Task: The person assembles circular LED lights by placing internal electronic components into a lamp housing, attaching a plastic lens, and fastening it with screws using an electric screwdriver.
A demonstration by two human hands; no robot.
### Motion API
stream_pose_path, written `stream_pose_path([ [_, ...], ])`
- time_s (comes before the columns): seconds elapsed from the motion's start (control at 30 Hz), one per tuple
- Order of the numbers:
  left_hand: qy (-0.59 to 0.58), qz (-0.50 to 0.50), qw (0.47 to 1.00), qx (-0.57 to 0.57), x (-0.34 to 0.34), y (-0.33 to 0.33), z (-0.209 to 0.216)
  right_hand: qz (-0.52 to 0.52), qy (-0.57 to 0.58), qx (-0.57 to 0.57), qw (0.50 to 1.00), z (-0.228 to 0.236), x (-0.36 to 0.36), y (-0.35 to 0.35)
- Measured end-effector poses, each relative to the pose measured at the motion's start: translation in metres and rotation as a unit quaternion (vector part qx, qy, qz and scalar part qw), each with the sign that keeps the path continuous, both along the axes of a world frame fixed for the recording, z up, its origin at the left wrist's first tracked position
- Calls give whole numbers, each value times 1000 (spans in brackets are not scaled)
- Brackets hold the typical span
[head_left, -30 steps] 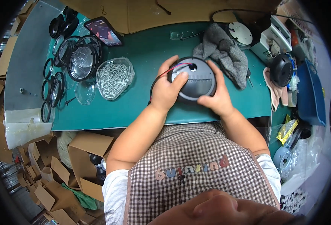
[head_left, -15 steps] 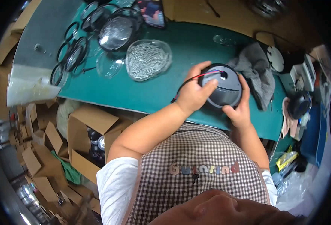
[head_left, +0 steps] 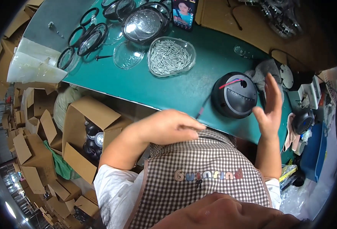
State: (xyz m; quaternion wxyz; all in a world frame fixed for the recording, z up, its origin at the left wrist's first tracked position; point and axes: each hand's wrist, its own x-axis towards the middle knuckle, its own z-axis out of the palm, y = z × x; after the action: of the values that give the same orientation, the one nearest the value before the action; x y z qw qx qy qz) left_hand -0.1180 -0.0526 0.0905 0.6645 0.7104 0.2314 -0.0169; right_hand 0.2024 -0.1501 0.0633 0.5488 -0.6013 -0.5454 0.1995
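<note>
A round black lamp-like housing (head_left: 235, 97) rests on the green table, its back with a hole, a slot and red and dark wires facing up. A dark cable runs from it toward the table's front edge. My right hand (head_left: 269, 105) is open beside its right side, fingers raised and apart from it, holding nothing. In front of the table edge, near the cable's end, my left hand (head_left: 172, 126) is held over the apron with fingers loosely stretched and nothing visible in it. A grey cloth (head_left: 266, 74) lies just behind the housing.
A clear tray of screws (head_left: 170, 57) stands mid-table. Black rings (head_left: 93, 40) and a clear lens in a black rim (head_left: 143, 24) lie at left, near a propped phone (head_left: 184, 13). Open cardboard boxes (head_left: 94, 110) crowd the lower left. A blue bin (head_left: 315, 147) stands right.
Both hands have let go of the round housing, which now rests on the table. My left hand has drawn back toward my body; my right has moved off to the right.
</note>
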Motion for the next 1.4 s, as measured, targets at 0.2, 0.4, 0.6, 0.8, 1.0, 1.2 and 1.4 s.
stream_pose_path([
  [0.2, 40, 318, 844, 431, -10, 65, -14, 230, -286, -49, 929, 56, -54, 85],
  [0.4, 201, 204, 747, 600, 1, 107, -48, 282, -504, -164, 800, 21, -121, 165],
  [0.6, 120, 246, 762, 587, 6, 120, -73, 339, -498, -256, 756, -3, -138, 208],
  [0.8, 89, 307, 743, 588, 6, 115, -66, 252, -435, -197, 841, -19, -134, 211],
  [1.0, 177, 233, 756, 585, 4, 119, -61, 279, -454, -238, 812, -20, -146, 218],
  [1.2, 89, 320, 772, 542, -5, 118, -59, 247, -391, -180, 868, -16, -130, 216],
  [1.4, -30, 471, 809, 349, -13, 115, -60, 231, -345, -154, 897, -5, -120, 207],
])
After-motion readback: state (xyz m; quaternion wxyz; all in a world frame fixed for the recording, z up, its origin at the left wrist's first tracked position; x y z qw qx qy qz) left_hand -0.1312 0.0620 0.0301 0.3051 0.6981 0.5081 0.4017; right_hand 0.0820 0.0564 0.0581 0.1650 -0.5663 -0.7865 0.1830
